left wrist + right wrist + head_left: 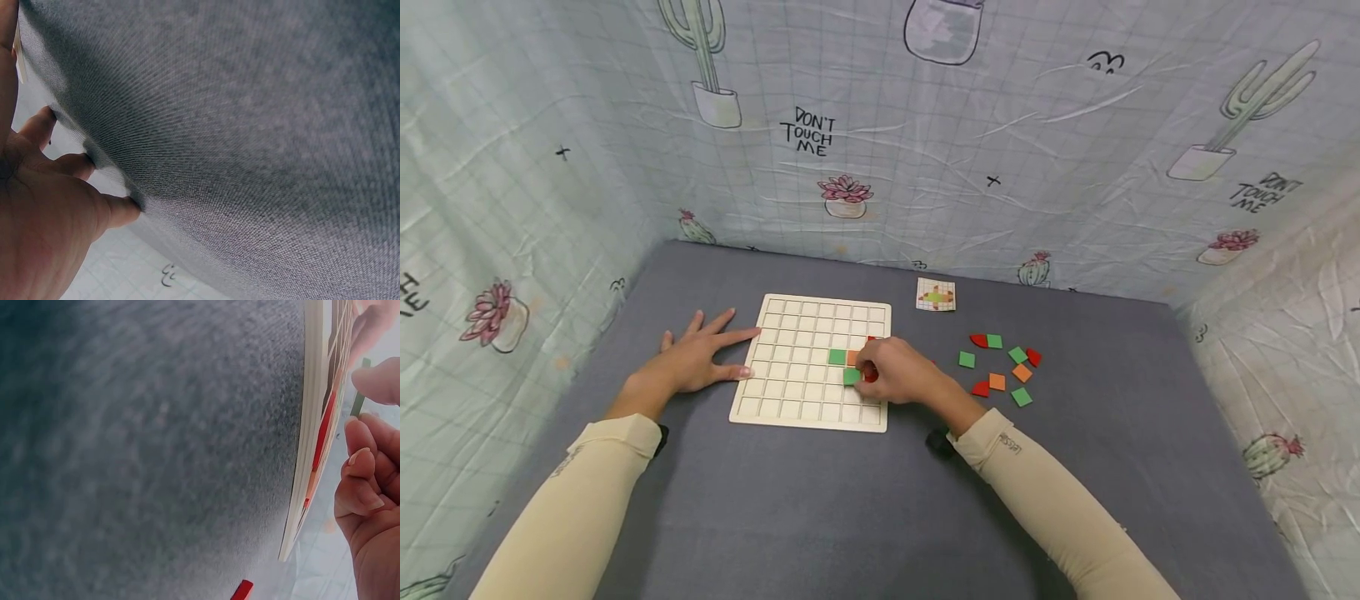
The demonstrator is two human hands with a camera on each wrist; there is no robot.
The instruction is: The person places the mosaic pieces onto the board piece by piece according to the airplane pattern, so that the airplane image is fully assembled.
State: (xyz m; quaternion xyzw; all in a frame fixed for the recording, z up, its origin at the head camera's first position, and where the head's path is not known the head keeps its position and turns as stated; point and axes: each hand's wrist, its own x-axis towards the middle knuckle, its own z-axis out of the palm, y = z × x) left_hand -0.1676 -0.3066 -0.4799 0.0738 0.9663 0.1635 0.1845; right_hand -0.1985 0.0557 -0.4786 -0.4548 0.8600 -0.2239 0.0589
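Right hand [897, 371]: your thumb and fingers [360, 432] pinch one green tile; a loose grip at its edge could let it twist or drop askew.
Held green tile [852, 377]: over the lower right part of the gridded board [775, 408], apparently just off its surface. Let go off-centre and it could straddle a grid line.
Laid tiles: a green tile [837, 357] and an orange tile [853, 357] sit side by side, red [870, 372] partly under your hand. A low knuckle could nudge them.
Left hand [698, 357]: fingers spread and grasping nothing, forefinger and thumb at the board's left edge. Uneven pressure there could slide the board on the bench [805, 508].
Pattern card [936, 294]: beyond the board's far right corner; misreading its small drawing could put a colour in the wrong square.
Loose tiles [997, 382]: scattered right of the board; your sleeve [1037, 492] could sweep some aside.
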